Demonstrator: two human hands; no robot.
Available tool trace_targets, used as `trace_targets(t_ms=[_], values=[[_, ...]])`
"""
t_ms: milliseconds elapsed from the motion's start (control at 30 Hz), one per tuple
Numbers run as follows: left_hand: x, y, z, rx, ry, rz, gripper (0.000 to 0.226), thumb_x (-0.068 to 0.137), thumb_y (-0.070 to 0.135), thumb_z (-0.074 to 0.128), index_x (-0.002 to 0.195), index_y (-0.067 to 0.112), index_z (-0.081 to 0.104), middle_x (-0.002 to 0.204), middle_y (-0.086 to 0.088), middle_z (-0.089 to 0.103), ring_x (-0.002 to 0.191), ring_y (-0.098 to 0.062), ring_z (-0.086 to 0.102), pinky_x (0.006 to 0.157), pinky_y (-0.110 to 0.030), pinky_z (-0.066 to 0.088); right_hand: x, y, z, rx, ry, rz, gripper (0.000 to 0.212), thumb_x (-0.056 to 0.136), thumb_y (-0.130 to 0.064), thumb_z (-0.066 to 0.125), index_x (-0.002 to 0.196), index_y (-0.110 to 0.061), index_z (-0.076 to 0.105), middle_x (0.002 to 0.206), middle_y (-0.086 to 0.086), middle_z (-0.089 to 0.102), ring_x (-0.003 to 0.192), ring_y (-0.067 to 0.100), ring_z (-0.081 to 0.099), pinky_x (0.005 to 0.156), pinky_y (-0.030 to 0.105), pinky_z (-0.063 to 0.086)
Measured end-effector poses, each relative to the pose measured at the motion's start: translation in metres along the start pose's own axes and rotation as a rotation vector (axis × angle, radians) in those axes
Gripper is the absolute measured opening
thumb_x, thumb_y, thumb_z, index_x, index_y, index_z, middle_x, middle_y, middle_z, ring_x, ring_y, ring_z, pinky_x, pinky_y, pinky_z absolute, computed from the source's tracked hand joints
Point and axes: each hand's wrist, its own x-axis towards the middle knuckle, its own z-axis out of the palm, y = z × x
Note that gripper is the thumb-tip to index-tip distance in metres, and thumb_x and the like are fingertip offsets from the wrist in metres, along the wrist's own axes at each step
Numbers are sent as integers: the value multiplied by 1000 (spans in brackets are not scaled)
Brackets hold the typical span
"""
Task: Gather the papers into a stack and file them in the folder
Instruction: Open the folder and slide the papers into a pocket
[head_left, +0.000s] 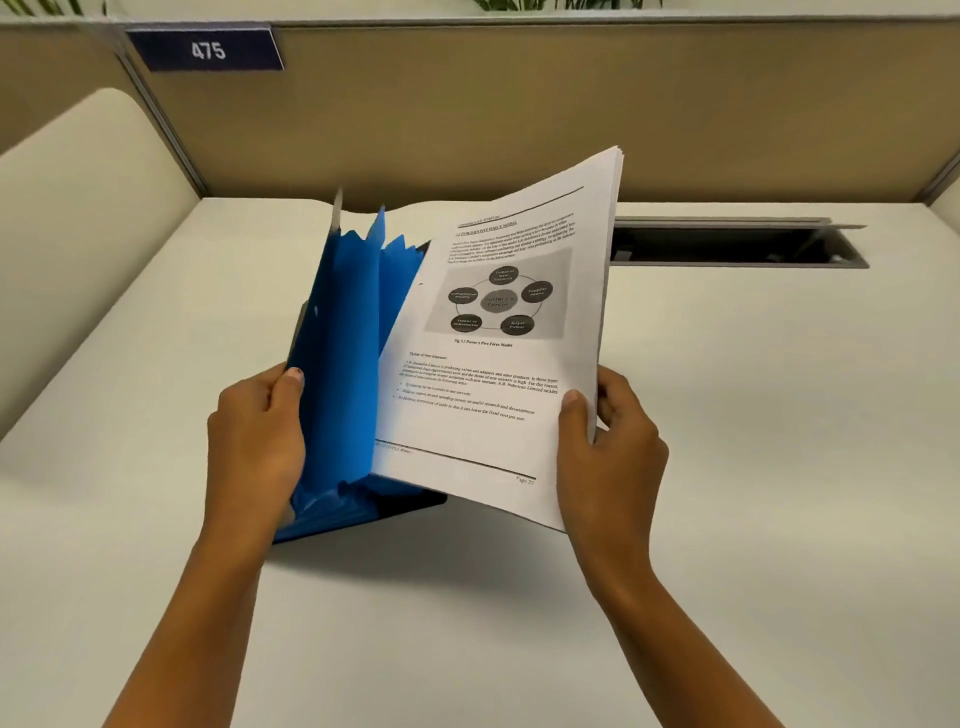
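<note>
A blue expanding folder (343, 364) with several pleated pockets stands tilted above the desk, its lower corner near the surface. My left hand (254, 441) grips its left cover, thumb on the edge. A stack of white printed papers (498, 358), top sheet showing a circular diagram and text, leans to the right of the folder. The stack's left edge sits in or against the folder's pockets; I cannot tell which. My right hand (608, 447) holds the stack at its lower right edge, thumb on top.
The white desk (753, 467) is bounded by tan cubicle partitions (519, 114). A cable slot with a raised grey lid (737, 241) lies at the back right. A sign reading 475 (208, 50) hangs on the partition at top left.
</note>
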Motion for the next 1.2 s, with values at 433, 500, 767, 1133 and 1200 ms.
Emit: trace_targets(t_ms=[433, 500, 767, 1133, 1200], values=[[2, 4, -3, -86, -1, -21, 37, 97, 29, 44, 61, 37, 49, 69, 10, 54, 66, -9, 47, 64, -27, 38, 2, -16, 3, -38, -137, -53, 24, 93, -21, 52, 116, -19, 58, 100, -16, 58, 69, -9, 55, 54, -8, 39], [1, 3, -3, -74, -14, -12, 33, 97, 30, 43, 65, 31, 52, 74, 1, 58, 69, -14, 48, 65, -30, 38, 5, -20, 7, -40, -164, -57, 25, 93, -20, 52, 116, -17, 58, 100, -14, 58, 68, -9, 54, 53, -9, 38], [-6, 7, 4, -8, -36, 3, 39, 98, 29, 42, 60, 38, 41, 64, 15, 41, 58, -3, 37, 57, -19, 28, 16, -28, 41, -26, -293, -32, 29, 94, -25, 51, 122, -19, 53, 101, -14, 52, 66, -7, 50, 46, -9, 34], [-9, 11, 9, 25, -42, 55, 35, 98, 27, 40, 65, 34, 47, 71, 5, 52, 63, -7, 44, 59, -26, 36, 5, -24, 97, -62, -470, -29, 32, 98, -8, 37, 127, -13, 50, 110, 7, 65, 84, 14, 61, 77, 26, 55], [-10, 11, 9, 19, -41, 55, 36, 98, 26, 40, 64, 36, 46, 68, 11, 51, 62, -5, 46, 57, -22, 36, 4, -22, 101, -88, -494, -33, 35, 96, -5, 39, 130, -12, 47, 110, 9, 65, 87, 17, 61, 78, 26, 52]])
